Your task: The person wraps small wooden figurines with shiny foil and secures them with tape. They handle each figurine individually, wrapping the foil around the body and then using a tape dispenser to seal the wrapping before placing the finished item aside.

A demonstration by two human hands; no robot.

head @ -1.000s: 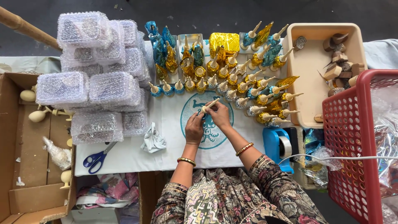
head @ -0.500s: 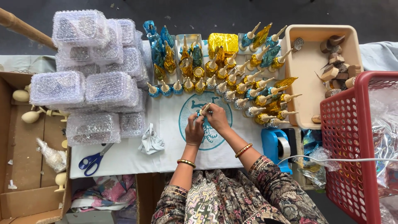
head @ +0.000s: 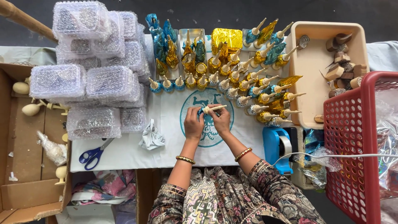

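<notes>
Fingers (head: 198, 113) of your left hand (head: 193, 124) and right hand (head: 221, 121) stay pinched on the small cream wooden peg with blue foil (head: 210, 110), now tilted flatter above the white tabletop cloth (head: 166, 112); wrapping appears unfinished.

One head-worn camera looks straight down from above the seated person onto the white table (head: 166, 141), near enough to show both forearms.
</notes>
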